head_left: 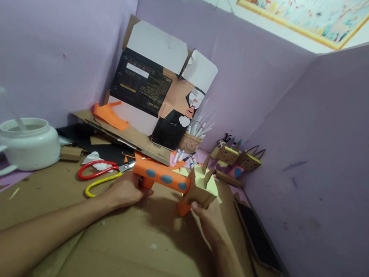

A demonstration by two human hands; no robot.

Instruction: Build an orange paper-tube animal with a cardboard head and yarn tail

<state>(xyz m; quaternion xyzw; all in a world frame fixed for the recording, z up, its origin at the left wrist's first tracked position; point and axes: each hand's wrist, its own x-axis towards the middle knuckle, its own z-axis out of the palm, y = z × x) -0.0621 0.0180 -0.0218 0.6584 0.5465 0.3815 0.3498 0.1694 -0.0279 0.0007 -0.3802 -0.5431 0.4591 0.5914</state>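
— What are your hands holding now?

— Your left hand (126,191) is closed around the back end of the orange tube (161,176), the one with blue spots on it. The fingers are curled under the tube, near a short orange leg. Your right hand (209,218) is holding the cardboard head (200,189) at the other end of the tube, with the fingers pinching it from below. I cannot tell exactly how the fingertips lie, because the cardboard hides them.

— And where is this tube?

— You hold it a little above the cardboard sheet (140,247) that covers the table, in the middle of the view. It lies almost flat, with the head end toward your right.

— What else is around you?

— Just beside your left hand are the scissors (104,174) with one red and one yellow handle; the blades point to the tube. Far to your left stands a white pot (26,145) with a handle. Behind the tube, a printed box (158,93) leans open against the purple wall (46,43), and an orange paper scrap (109,116) lies on its flap. A small basket of pens (191,140) is to the right of the box, and near it are other small cardboard animals (237,158).
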